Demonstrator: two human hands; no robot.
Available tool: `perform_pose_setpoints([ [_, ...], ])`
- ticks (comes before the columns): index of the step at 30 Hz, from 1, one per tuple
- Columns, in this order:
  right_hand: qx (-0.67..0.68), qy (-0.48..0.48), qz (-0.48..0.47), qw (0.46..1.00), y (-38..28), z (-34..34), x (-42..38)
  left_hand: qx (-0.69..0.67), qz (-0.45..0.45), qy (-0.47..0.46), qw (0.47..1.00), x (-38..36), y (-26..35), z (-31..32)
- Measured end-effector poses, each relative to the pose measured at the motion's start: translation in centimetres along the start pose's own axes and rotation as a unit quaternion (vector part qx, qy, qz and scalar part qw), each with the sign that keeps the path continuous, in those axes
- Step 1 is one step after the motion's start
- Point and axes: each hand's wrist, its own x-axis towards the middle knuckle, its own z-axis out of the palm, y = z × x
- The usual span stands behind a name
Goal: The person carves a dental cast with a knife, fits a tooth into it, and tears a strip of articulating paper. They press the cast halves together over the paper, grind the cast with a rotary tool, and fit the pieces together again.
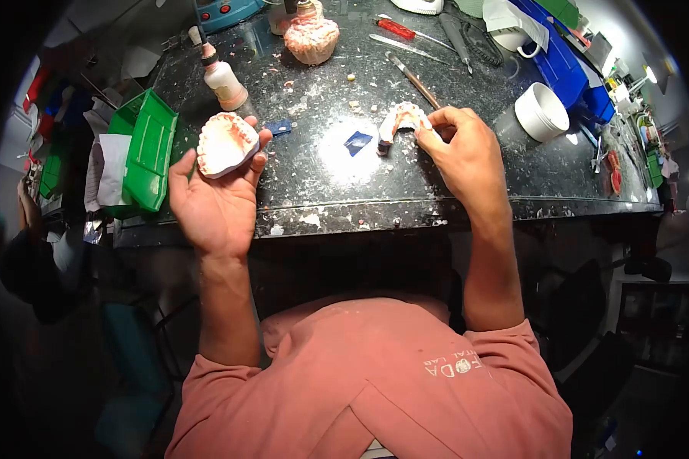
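Observation:
My left hand (223, 205), palm up, holds a whitish dental cast (227, 145) between thumb and curled fingers, its row of teeth showing along the rim. Between the thumb and fingers of my right hand (467, 153) is one end of a horseshoe-shaped dental cast (403, 119), held at the bench surface. A small dark blue sheet (357, 142) lies on the bench between the hands. Another blue piece (280, 127) is just right of my left fingertips. Behind my right hand lies a wooden-handled tool (415, 81), its handle end close to my knuckles.
Plaster crumbs dot the black bench (306, 183). A pink-stained bottle (224, 83) and a crusted jar (311, 38) stand behind. At left is a green bin (147, 153); at right, a white cup (542, 112). A red-handled screwdriver (396, 29) lies at the back.

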Motion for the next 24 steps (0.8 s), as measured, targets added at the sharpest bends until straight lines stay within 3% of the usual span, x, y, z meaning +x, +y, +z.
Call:
perform_pose_setpoints([
  [4, 0.002, 0.0, 0.0, 1.0, -0.3, -0.1, 0.3, -0.057, -0.005, -0.046, 0.997, -0.4, -1.3, 0.9],
  [6, 0.236, -0.005, 0.011, 0.972, 0.1, 0.7, 0.5, -0.062, -0.016, -0.066, 0.996, -0.6, -2.0, 1.6],
  [8, 0.249, -0.006, -0.017, 0.968, 0.0, 0.7, 0.7, -0.066, -0.015, -0.065, 0.996, -1.0, -2.6, 2.6],
  [10, 0.492, -0.092, 0.095, 0.861, -0.9, 0.2, 0.1, -0.045, -0.026, -0.028, 0.998, -1.4, -3.0, 3.6],
  [11, 0.558, -0.126, 0.096, 0.814, -1.6, -0.5, -0.2, -0.07, -0.046, -0.039, 0.996, -1.5, -3.1, 3.5],
  [12, 0.558, -0.125, 0.096, 0.814, -1.6, -0.6, -0.4, -0.07, -0.047, -0.04, 0.996, -1.5, -3.1, 3.3],
  [14, 0.625, -0.212, 0.144, 0.737, -1.5, -0.7, -0.5, -0.138, -0.108, -0.121, 0.977, -1.5, -3.1, 2.8],
  [19, 0.646, -0.227, 0.134, 0.716, -1.5, -0.5, -0.6, -0.086, -0.07, -0.132, 0.985, -1.4, -3.7, 3.0],
  [21, 0.718, -0.236, 0.117, 0.644, -1.8, -0.7, -0.7, 0.081, 0.032, -0.14, 0.986, -1.5, -4.1, 3.5],
  [24, 0.813, -0.272, 0.162, 0.488, -2.3, -1.3, -0.8, 0.119, 0.041, -0.138, 0.982, -2.2, -4.5, 4.8],
])
